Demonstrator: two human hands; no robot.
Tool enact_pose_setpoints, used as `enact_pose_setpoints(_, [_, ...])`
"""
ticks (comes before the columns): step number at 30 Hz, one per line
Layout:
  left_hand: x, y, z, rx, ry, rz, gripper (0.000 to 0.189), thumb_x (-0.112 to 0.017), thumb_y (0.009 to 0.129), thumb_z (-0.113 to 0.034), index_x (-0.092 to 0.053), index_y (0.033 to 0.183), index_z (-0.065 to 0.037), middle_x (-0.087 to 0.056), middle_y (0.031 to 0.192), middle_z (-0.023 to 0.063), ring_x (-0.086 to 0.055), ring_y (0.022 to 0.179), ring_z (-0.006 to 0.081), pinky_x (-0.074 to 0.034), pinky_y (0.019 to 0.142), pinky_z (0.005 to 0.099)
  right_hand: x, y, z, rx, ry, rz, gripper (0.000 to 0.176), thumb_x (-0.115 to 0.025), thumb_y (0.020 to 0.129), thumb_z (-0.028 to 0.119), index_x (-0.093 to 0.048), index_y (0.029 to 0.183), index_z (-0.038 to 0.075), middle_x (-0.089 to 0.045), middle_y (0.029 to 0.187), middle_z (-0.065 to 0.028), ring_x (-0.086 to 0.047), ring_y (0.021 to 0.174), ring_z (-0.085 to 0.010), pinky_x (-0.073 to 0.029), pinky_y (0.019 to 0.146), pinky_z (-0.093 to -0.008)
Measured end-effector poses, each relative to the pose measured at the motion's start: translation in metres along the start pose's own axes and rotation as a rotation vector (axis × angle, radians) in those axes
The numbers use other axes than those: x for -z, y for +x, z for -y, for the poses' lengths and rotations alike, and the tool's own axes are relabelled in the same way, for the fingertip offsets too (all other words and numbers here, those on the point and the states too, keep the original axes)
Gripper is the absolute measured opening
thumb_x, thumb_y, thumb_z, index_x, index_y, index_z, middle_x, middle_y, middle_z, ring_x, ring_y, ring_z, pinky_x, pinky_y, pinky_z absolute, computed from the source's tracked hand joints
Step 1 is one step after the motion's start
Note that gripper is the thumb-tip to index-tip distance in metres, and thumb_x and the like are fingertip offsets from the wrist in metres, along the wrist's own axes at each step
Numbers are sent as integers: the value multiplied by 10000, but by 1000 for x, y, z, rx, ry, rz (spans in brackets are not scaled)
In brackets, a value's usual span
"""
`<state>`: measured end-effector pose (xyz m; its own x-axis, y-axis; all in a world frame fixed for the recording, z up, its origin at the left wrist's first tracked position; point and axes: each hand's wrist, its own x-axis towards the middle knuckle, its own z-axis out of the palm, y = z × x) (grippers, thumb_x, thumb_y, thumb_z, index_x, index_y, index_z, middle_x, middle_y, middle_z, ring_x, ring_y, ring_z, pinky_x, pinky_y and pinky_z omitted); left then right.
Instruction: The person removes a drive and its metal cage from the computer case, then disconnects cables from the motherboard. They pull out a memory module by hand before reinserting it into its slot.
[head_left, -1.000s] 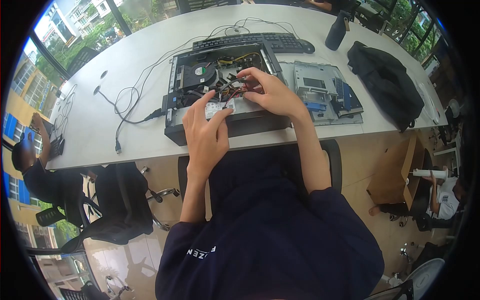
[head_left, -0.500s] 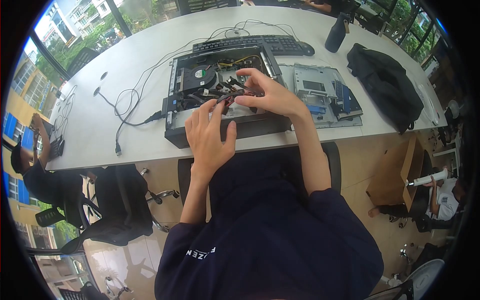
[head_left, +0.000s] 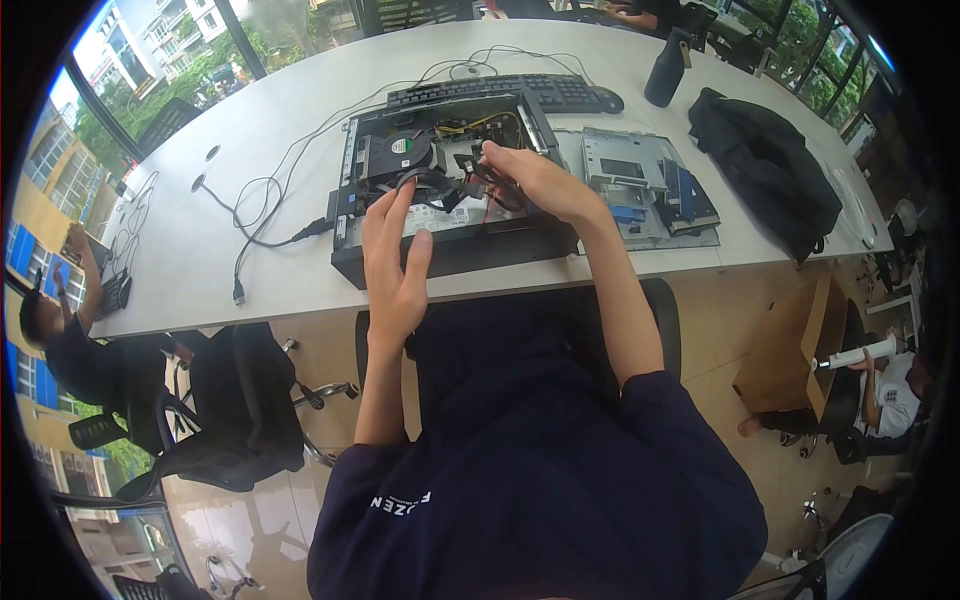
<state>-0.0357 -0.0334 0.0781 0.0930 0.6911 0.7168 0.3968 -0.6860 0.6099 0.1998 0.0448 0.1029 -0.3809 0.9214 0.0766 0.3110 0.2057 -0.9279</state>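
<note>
An opened desktop computer case (head_left: 460,256) lies on the table in front of me, with a round black fan (head_left: 401,152) inside at its left. A bundle of black cables (head_left: 432,186) with some red wires is lifted above the bright metal in the case. My right hand (head_left: 545,184) is closed around the right end of this bundle, its fingertips partly hidden. My left hand (head_left: 396,262) reaches over the front edge of the case, fingers stretched out and thumb apart, fingertips against the left part of the cables.
Behind the case lie a keyboard (head_left: 560,92) and mouse (head_left: 607,99). Removed metal parts (head_left: 625,160) sit to its right, beside a black bag (head_left: 770,175) and a dark bottle (head_left: 666,72). A plugged-in cable (head_left: 313,230) runs off left. Other people sit nearby.
The cable bundle has been raised and shifted, baring the metal beneath it. My left hand has moved left with its fingers straighter. My right hand has closed more around the cables.
</note>
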Motion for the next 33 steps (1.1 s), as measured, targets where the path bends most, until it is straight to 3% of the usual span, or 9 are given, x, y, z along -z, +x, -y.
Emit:
enact_pose_setpoints(3, [9, 4, -6, 67, -112, -23, 484, -597, 929, -75, -567, 1406, 3, -570, 1348, 188, -568, 1204, 276, -483, 938, 344, -3, -9, 11, 51, 134, -23, 661, -370, 1076, 583, -709, 1019, 18, -631, 836, -40, -530, 763, -115, -440, 738, -271])
enact_pose_setpoints(4, [12, 6, -3, 46, -130, -22, 351, -594, 931, -42, -611, 1275, 29, -626, 1252, 170, -631, 1056, 222, -511, 832, 289, -1, -12, 14, -2, 136, -34, 665, -369, 1077, 580, -709, 1000, 14, -631, 818, -42, -547, 752, -117, -453, 724, -274])
enact_pose_setpoints(5, [13, 5, 0, 48, -129, -24, 351, -594, 931, -42, -611, 1275, 29, -626, 1252, 170, -631, 1056, 222, -511, 832, 289, 1, -13, 15, -56, 137, -44, 670, -368, 1078, 578, -709, 980, 10, -631, 800, -44, -564, 740, -118, -467, 710, -276])
enact_pose_setpoints(8, [12, 4, -10, 263, -383, -31, 79, -578, 959, -63, -594, 947, 14, -674, 926, 101, -625, 813, 181, -501, 797, 287, 4, -10, 10, 2, 181, 21, 679, -365, 1078, 566, -713, 934, 1, -627, 752, -44, -572, 699, -122, -473, 657, -286])
enact_pose_setpoints(12, [3, 5, -1, 177, -164, -35, 74, -638, 919, -61, -625, 962, -2, -613, 800, 84, -579, 745, 178, -471, 719, 310, 5, -11, 16, -31, 140, 14, 618, -419, 1075, 513, -715, 895, 2, -625, 729, -38, -578, 684, -117, -473, 637, -280])
enact_pose_setpoints(15, [2, 7, -3, 54, 38, 8, 109, -659, 917, -43, -630, 1013, 2, -608, 848, 46, -537, 729, 115, -441, 706, 264, 2, -8, 12, -46, 139, -27, 516, -503, 1053, 451, -717, 903, 6, -618, 706, -30, -578, 657, -108, -462, 622, -274])
enact_pose_setpoints(25, [-8, 7, -4, -153, 207, 13, 96, -721, 797, -18, -676, 842, -91, -582, 750, 19, -525, 761, 226, -424, 676, 353, 2, -9, 4, 110, 11, 40, 368, -596, 1005, 349, -687, 897, 9, -649, 822, -33, -613, 748, -107, -478, 724, -250])
enact_pose_setpoints(29, [-7, 5, -8, -97, 231, 30, 90, -728, 808, -14, -674, 839, -79, -593, 741, 20, -547, 802, 218, -434, 733, 337, 1, -12, 1, 238, -3, 65, 315, -616, 984, 278, -699, 926, -20, -660, 902, -58, -607, 830, -123, -480, 802, -272])
enact_pose_setpoints(33, [-10, 3, -11, -84, 270, 58, 93, -713, 825, -17, -692, 884, -86, -622, 926, 50, -543, 869, 236, -442, 773, 348, 3, -11, 2, 272, -1, 74, 326, -595, 990, 253, -740, 1007, -39, -681, 923, -64, -618, 870, -163, -461, 848, -280])
